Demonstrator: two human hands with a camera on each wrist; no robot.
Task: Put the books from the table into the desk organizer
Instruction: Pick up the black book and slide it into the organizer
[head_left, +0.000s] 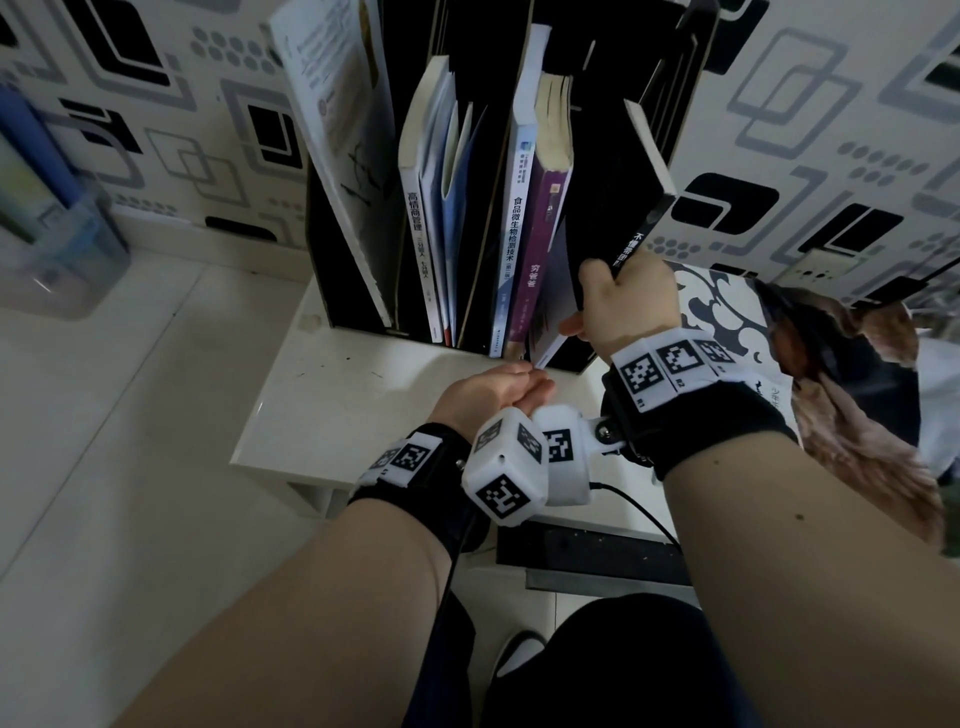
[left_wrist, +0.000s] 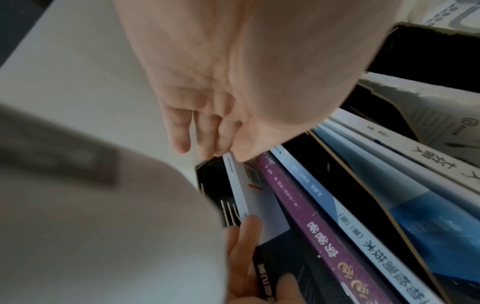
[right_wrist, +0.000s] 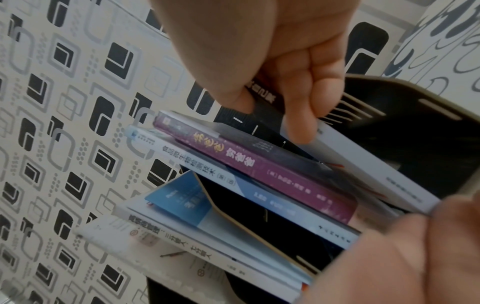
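A person's two bare hands work at a black desk organizer (head_left: 332, 218) standing on a white table (head_left: 322, 405) against a wall patterned in black, grey and cream. The right hand (head_left: 623, 306), at about three o'clock in the head view, has its fingers and thumb curled round the spine of a black book (head_left: 644, 208), which tilts toward one o'clock with its lower end inside the organizer's rightmost compartment and its top leaning out to the right. The left hand (head_left: 493, 389), near the centre of that view, is relaxed and mostly straight, palm up, its fingertips (left_wrist: 207, 152) touching the bottom corner of the black book at the organizer's front edge. Just to nine o'clock of the black book, in the same compartment, stand a purple book (head_left: 540, 249) and a white-and-blue book (head_left: 514, 234), upright and touching each other. Further toward nine o'clock, another compartment holds a white book (head_left: 421, 208) beside thin blue folders (head_left: 457, 208). The leftmost compartment holds a large pale book (head_left: 343, 130), leaning toward eleven o'clock. Both wrists wear black bands carrying white blocks printed with square black markers. At nine o'clock, well apart from the organizer, sits a clear plastic container (head_left: 57, 260).
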